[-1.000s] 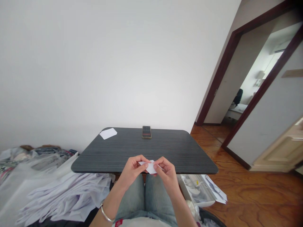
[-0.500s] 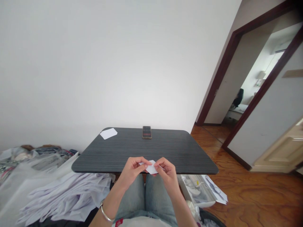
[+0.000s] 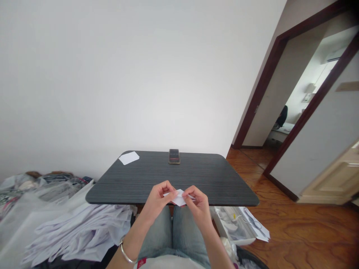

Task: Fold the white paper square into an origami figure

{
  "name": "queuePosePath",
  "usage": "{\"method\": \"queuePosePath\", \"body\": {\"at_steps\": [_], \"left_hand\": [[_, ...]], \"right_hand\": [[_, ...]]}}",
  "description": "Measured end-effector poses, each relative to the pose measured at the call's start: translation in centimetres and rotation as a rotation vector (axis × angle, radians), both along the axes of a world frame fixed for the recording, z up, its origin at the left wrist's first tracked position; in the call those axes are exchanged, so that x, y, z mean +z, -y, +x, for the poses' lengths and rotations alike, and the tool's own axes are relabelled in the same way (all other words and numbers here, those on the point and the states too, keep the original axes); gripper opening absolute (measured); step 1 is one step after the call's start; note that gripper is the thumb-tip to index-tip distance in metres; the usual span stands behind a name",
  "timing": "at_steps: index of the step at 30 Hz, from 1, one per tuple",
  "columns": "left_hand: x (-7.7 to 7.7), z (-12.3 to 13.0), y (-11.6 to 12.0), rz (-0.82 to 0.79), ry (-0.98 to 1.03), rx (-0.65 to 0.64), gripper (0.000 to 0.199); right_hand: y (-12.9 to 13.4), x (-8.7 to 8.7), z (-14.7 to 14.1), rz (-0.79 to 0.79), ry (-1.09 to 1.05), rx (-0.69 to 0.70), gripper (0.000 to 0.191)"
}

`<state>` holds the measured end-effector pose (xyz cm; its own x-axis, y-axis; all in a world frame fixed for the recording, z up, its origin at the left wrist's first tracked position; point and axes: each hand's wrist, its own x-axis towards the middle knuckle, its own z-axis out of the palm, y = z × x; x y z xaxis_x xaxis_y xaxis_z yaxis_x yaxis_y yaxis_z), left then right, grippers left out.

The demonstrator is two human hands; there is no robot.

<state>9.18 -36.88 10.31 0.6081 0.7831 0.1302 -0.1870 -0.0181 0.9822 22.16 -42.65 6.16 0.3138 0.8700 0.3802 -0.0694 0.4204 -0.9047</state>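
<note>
A small piece of folded white paper (image 3: 178, 200) is held between both hands just over the table's near edge. My left hand (image 3: 160, 198) pinches its left side between thumb and fingers, a silver bangle around the wrist. On the right side, my right hand (image 3: 197, 201) grips the paper the same way, thumb on top. The fingers partly cover the paper's two ends. Below and beyond it spreads the dark wood-grain table (image 3: 157, 173). A few white paper sheets (image 3: 129, 158) lie at the table's far left corner.
A small dark stand or box (image 3: 174, 156) sits at the table's back edge against the white wall. Piled white cloth (image 3: 81, 231) and bagged clothes (image 3: 56, 186) lie left. An open white box (image 3: 234, 226) with assorted items is on the wooden floor, right.
My left hand has risen slightly and its fingers have shifted on the paper. The right hand stays nearly in place, still pinching the paper.
</note>
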Motion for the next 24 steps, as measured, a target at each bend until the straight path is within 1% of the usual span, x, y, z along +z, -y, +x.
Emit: {"method": "queuePosePath", "body": {"at_steps": [3,8,13,17,20,24], "left_hand": [[0.0,0.1,0.0,-0.007,-0.027,0.016,0.028],[-0.1,0.1,0.0,-0.062,-0.029,0.037,0.028],[-0.4,0.1,-0.1,-0.125,-0.001,0.023,0.027],[-0.3,-0.2,-0.2,-0.162,-0.012,0.021,0.026],[-0.1,-0.7,-0.4,-0.160,-0.050,0.017,0.026],[0.0,-1.4,-0.8,-0.094,-0.031,-0.027,0.026]], "right_hand": [[-0.1,-0.1,0.1,0.006,0.038,-0.026,0.009],[-0.1,-0.3,0.2,0.008,0.065,-0.047,0.008],[-0.2,-0.3,0.0,0.011,0.063,-0.074,0.009],[-0.2,-0.4,0.1,0.015,0.083,-0.100,0.010],[-0.1,-0.4,0.2,0.024,0.106,-0.111,0.010],[0.1,-0.5,0.2,0.058,0.149,-0.147,0.011]]}}
